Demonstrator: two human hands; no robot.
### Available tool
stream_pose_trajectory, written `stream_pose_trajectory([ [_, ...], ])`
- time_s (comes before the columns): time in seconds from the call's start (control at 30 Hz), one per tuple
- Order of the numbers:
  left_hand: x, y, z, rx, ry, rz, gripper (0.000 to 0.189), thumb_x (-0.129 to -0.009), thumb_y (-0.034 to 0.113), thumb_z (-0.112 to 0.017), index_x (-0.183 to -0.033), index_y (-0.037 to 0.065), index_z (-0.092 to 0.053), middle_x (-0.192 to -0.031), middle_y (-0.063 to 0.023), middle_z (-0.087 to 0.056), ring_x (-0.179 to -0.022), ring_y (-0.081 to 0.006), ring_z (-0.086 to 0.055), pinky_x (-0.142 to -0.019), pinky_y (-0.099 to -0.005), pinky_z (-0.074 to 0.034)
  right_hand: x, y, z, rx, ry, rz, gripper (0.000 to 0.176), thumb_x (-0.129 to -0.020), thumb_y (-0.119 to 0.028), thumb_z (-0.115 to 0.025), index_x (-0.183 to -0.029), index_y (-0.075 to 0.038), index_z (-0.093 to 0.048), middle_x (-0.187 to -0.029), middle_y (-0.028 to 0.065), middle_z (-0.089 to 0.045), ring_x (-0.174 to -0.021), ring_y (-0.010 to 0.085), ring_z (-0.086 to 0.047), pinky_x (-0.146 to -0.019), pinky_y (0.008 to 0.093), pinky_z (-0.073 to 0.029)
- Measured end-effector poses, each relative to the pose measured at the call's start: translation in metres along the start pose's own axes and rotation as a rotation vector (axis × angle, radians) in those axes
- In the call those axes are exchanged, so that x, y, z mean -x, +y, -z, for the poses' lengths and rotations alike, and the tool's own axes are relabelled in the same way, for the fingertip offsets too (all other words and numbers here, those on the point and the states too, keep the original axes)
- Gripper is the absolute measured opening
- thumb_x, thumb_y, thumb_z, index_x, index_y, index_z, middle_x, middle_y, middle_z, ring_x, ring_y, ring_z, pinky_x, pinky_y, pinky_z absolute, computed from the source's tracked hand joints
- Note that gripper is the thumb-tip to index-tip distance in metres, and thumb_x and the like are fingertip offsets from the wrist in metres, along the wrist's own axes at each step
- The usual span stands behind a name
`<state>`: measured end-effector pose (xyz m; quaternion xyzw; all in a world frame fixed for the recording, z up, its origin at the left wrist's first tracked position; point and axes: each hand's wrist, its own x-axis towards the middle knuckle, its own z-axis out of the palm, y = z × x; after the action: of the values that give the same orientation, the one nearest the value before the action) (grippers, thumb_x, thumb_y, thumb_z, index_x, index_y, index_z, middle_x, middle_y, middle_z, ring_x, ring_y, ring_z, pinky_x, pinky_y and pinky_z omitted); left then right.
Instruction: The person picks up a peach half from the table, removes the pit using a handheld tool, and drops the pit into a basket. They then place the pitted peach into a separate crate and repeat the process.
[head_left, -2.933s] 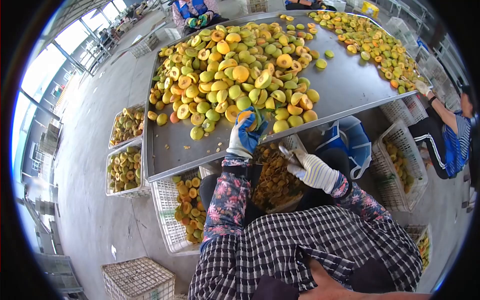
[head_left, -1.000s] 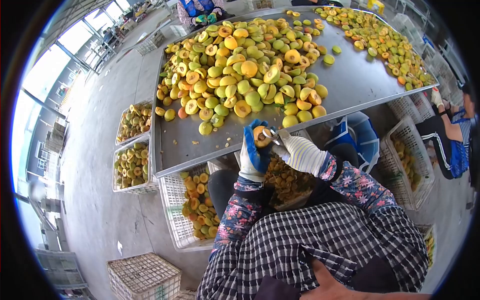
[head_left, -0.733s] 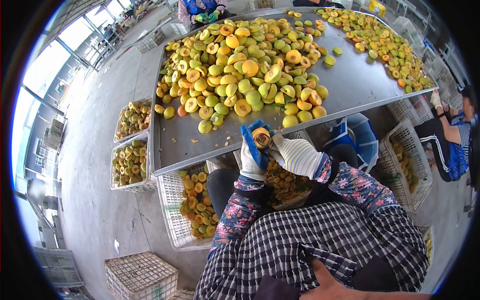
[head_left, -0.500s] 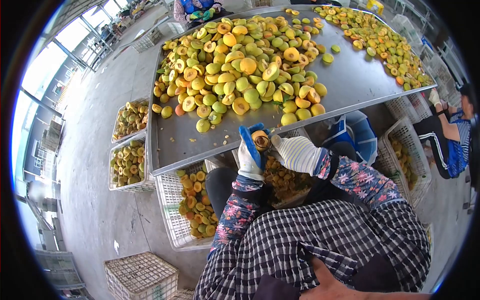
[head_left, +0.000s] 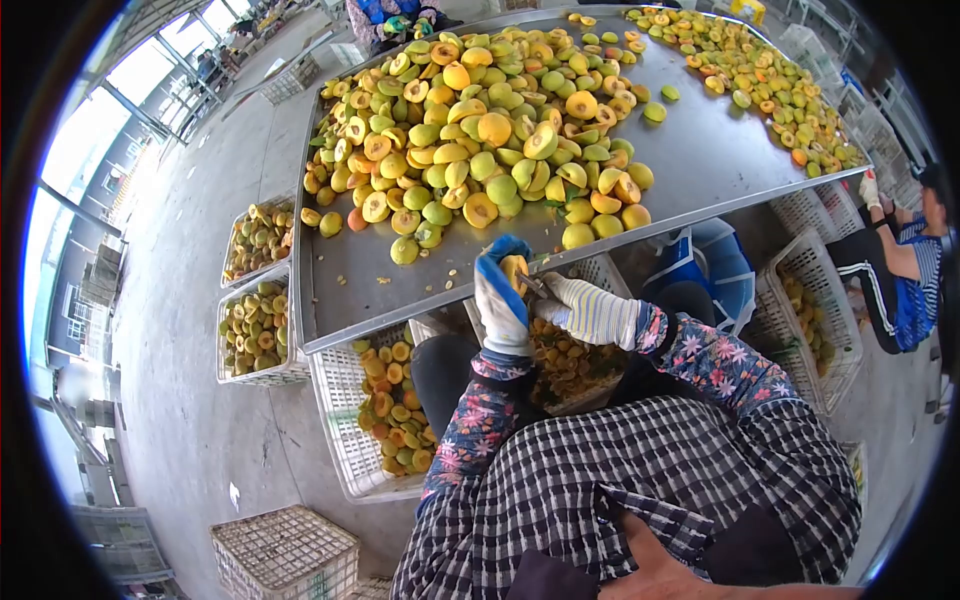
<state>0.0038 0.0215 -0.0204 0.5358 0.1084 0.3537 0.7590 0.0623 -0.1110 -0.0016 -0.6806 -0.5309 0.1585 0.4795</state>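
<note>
My left hand [head_left: 503,300], in a white glove with blue coating, is closed round a yellow peach half [head_left: 514,272] just in front of the table's near edge. My right hand [head_left: 590,308], in a striped white glove, grips a slim dark metal tool [head_left: 537,286], its tip against the cut side of the fruit. The tool's exact kind is hard to make out. Beyond both hands, a large heap of halved peaches [head_left: 480,150] lies on the metal table [head_left: 400,290]. Below them, a crate of fruit pieces [head_left: 572,362] is partly hidden by my arms.
Crates of peach halves [head_left: 335,440] stand left of my knees, with more at the table's left side. A blue bucket [head_left: 722,270] is under the table's right edge. Co-workers sit at the far side and right [head_left: 905,260]. A bare hand [head_left: 650,570] rests on the checked cloth.
The peach half has turned in my left hand, its cut side now facing right. The metal tool now shows between my right hand and the fruit.
</note>
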Motion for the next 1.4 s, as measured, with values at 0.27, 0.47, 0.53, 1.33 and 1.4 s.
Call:
stream_pose_trajectory([
  [0.27,-0.017,0.005,0.025,0.221,-0.056,0.603,0.071,-0.098,0.061,-0.033,-0.092,-0.003,-0.061,-0.084,-0.0171,-0.066,-0.076,-0.0315,-0.066,-0.073,-0.0404,-0.056,0.011,0.005,0.007,-0.012,-0.282,-0.226,0.025,-0.096,-0.021,-0.057,-0.109,-0.001,-0.055,-0.083,0.0154,-0.063,-0.077,0.0331,-0.061,-0.07,0.0389,-0.047],
  [0.47,-0.001,0.018,0.008,0.387,0.05,0.495,0.07,-0.097,0.062,-0.035,-0.092,-0.003,-0.06,-0.084,-0.0196,-0.065,-0.078,-0.0346,-0.066,-0.076,-0.0443,-0.056,0.002,-0.038,0.021,-0.535,-0.309,-0.834,0.024,-0.098,-0.022,-0.055,-0.114,-0.004,-0.056,-0.093,0.0133,-0.063,-0.085,0.0266,-0.061,-0.077,0.0337,-0.046],
  [0.53,0.001,0.019,0.013,0.248,0.022,0.511,0.068,-0.097,0.06,-0.038,-0.088,-0.003,-0.06,-0.082,-0.0204,-0.065,-0.077,-0.0356,-0.066,-0.076,-0.0446,-0.056,0.015,0.015,-0.003,-0.211,-0.232,-0.297,0.026,-0.098,-0.024,-0.055,-0.115,-0.004,-0.056,-0.09,0.0103,-0.063,-0.082,0.0228,-0.062,-0.074,0.033,-0.047],
  [1.33,-0.011,-0.002,0.013,-0.222,-0.042,0.21,0.055,-0.098,0.053,-0.045,-0.091,0.001,-0.062,-0.079,-0.0109,-0.066,-0.074,-0.0255,-0.066,-0.073,-0.0366,-0.056,0.04,-0.033,0.033,-0.792,-0.432,-0.747,0.037,-0.095,-0.043,-0.056,-0.109,-0.009,-0.054,-0.063,-0.0017,-0.048,-0.043,0.007,-0.045,-0.037,0.022,-0.036],
  [1.4,-0.005,-0.003,0.02,-0.356,-0.007,0.136,0.053,-0.099,0.05,-0.046,-0.087,0.001,-0.062,-0.078,-0.0115,-0.067,-0.074,-0.0237,-0.066,-0.071,-0.0344,-0.055,0.041,-0.036,0.04,-0.678,-0.485,-0.784,0.038,-0.094,-0.04,-0.059,-0.112,-0.007,-0.055,-0.068,0.0054,-0.057,-0.051,0.0181,-0.056,-0.046,0.0297,-0.044],
])
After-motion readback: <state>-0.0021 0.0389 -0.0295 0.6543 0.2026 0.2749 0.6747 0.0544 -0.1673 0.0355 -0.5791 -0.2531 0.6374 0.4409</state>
